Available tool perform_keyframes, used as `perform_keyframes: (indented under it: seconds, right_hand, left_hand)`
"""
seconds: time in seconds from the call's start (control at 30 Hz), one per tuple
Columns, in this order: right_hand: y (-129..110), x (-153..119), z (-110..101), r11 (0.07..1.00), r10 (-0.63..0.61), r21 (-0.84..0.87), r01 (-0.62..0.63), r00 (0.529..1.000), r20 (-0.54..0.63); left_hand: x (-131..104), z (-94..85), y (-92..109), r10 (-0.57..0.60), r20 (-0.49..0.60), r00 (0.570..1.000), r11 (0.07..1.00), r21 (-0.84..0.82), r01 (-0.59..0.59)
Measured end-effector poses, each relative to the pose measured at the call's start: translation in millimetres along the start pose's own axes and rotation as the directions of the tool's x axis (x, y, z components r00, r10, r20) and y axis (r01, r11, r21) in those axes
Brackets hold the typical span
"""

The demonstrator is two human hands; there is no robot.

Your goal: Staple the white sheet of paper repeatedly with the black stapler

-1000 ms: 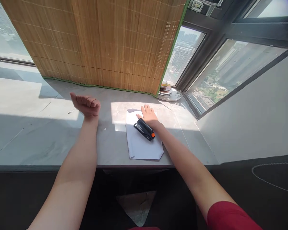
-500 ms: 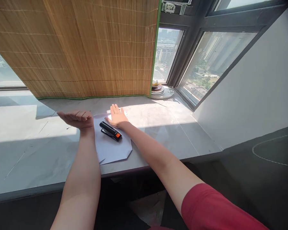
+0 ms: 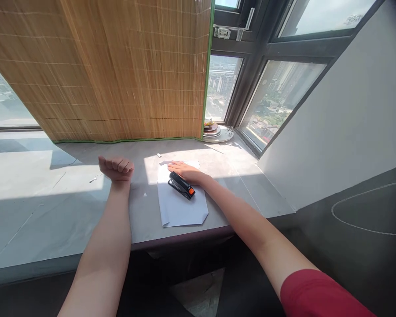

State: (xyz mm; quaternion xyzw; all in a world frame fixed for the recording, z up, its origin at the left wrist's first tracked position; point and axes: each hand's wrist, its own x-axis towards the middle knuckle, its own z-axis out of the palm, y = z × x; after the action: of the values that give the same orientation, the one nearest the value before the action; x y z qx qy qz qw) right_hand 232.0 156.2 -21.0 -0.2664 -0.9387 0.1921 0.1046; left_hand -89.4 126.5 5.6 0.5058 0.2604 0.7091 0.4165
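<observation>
Grey stone-look ledge (image 3: 69, 220) runs L to R across my view, w/ the bamboo blind (image 3: 128, 75) hanging over its far side. Next size down, the white paper (image 3: 181, 213) lies flat on the ledge in front of me, near the front edge. My R hand (image 3: 185, 171) is on its far part, palm down, opened out flat, fingers pointing L, gripping nothing I can see. My L hand (image 3: 116, 168) is off to the L of the paper, fingers curled in; can't tell how tightly, or if anything's inside. Smaller again: the black stapler (image 3: 181, 186), on the paper, on my side of the R hand, v. close to the palm; can't tell if they touch. Its long axis runs on a slant, far-L to near-R, so it crosses the line of my R fingers at an angle. Far-L end sits by those fingers; near-R end, w/ the small orange patch (image 3: 192, 191), points back toward me, below the R wrist. R hand's clearly nearer; L is well apart.
</observation>
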Motion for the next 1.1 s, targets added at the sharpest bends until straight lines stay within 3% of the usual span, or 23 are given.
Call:
perform_keyframes:
  seconds: [0.1,0.2,0.3,0.37,0.4,0.47,0.5,0.53,0.57,0.67,0.8,0.97,1.1]
  right_hand:
    - [10,-27,-8,0.999,0.015,0.043,-0.015,1.0,-0.016]
    - [9,-35,-10,0.997,0.033,0.063,-0.032,0.999,-0.01]
    - [7,-30,-12,0.992,0.0,0.123,0.007,0.998,-0.057]
    - [11,-30,-16,0.968,0.064,0.251,-0.003,0.969,-0.237]
    - [15,-32,-19,0.937,0.157,0.348,-0.02,0.916,-0.37]
    - [28,-45,-27,0.841,0.392,0.54,-0.03,0.721,-0.571]
    - [36,-55,-30,0.778,0.503,0.628,-0.021,0.621,-0.602]
    - [45,-66,-34,0.721,0.584,0.693,-0.015,0.552,-0.595]
    - [55,-78,-37,0.661,0.643,0.75,-0.012,0.524,-0.559]
    - [76,-106,-40,0.576,0.69,0.816,-0.043,0.561,-0.457]
    - [81,-113,-35,0.597,0.658,0.793,-0.121,0.638,-0.399]
    - [75,-106,-31,0.656,0.659,0.711,-0.253,0.651,-0.376]
    - [72,-103,-33,0.732,0.638,0.575,-0.365,0.665,-0.389]
  left_hand:
    - [-1,13.0,-9,-0.189,0.045,0.981,0.98,0.067,0.186]
    - [-7,42.0,-21,-0.334,0.142,0.932,0.926,0.233,0.297]
    - [-19,78.1,-33,-0.322,0.199,0.926,0.839,0.512,0.182]
    - [-27,97.0,-40,-0.241,0.271,0.932,0.695,0.719,-0.03]
    - [-31,103.4,-44,-0.233,0.319,0.919,0.612,0.783,-0.117]
    - [-38,110.0,-49,-0.272,0.367,0.89,0.463,0.86,-0.214]
    - [-40,110.9,-51,-0.306,0.378,0.874,0.402,0.883,-0.241]
    - [-42,110.8,-53,-0.334,0.379,0.863,0.349,0.9,-0.26]
    - [-43,110.1,-54,-0.354,0.376,0.856,0.306,0.912,-0.274]
    - [-45,107.7,-59,-0.361,0.366,0.858,0.227,0.927,-0.299]
    - [-46,106.5,-65,-0.342,0.355,0.87,0.186,0.933,-0.308]
    - [-48,107.3,-72,-0.276,0.293,0.915,0.114,0.956,-0.272]
    - [-47,104.3,-73,-0.266,0.248,0.932,0.14,0.966,-0.218]
